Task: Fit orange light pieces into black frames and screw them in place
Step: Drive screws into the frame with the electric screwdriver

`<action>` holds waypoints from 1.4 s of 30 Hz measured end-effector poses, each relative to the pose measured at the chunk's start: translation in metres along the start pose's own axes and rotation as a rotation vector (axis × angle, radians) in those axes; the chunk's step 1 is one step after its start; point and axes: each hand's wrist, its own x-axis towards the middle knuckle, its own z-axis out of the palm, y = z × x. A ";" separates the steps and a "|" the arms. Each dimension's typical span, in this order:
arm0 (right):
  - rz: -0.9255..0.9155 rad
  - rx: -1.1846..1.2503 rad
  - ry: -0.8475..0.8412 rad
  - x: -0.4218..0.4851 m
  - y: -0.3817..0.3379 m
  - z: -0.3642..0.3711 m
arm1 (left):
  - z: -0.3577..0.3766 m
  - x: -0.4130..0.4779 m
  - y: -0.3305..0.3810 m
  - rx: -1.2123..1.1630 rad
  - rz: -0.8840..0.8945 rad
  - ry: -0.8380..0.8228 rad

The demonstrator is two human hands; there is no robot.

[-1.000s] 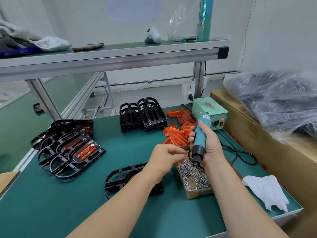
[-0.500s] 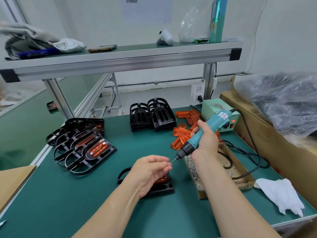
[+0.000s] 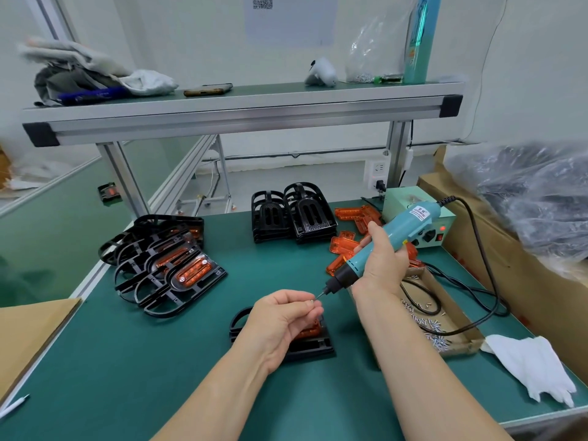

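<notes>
The left hand [image 3: 283, 316] hovers over the near middle of the green bench [image 3: 143, 370]. Its thumb and forefinger pinch a small screw [image 3: 313, 301] and the other fingers curl loosely beneath. The right hand [image 3: 381, 262] has all fingers wrapped round the barrel of the teal electric screwdriver [image 3: 393, 235], which tilts down to the left so its bit tip sits right at the screw.

Directly under the left hand lies the black frame [image 3: 313, 346], flat on the bench, with an orange light piece [image 3: 308, 331] seated in it; both are mostly hidden by the hand.

The screw looks tiny, hard and slick, easy to drop, so it is best held by its shank with the head facing the bit (a magnetic tip would then carry it, though I cannot tell if this one is). The frame appears light, stiff moulded plastic that would likely skate on the mat, so it should be pinned by its outer rim. The orange lens looks thin and probably cracks if the screw is overdriven.

Loose orange light pieces [image 3: 343, 245] lie far right, and the cardboard screw box [image 3: 451, 326] is near right.
</notes>
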 end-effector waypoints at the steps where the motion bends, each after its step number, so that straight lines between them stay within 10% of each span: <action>1: 0.000 0.001 0.000 -0.001 0.000 0.000 | 0.000 0.000 0.000 -0.002 0.005 0.005; 42: -0.016 0.016 0.014 -0.012 0.003 0.002 | 0.000 -0.015 -0.004 -0.087 0.064 0.079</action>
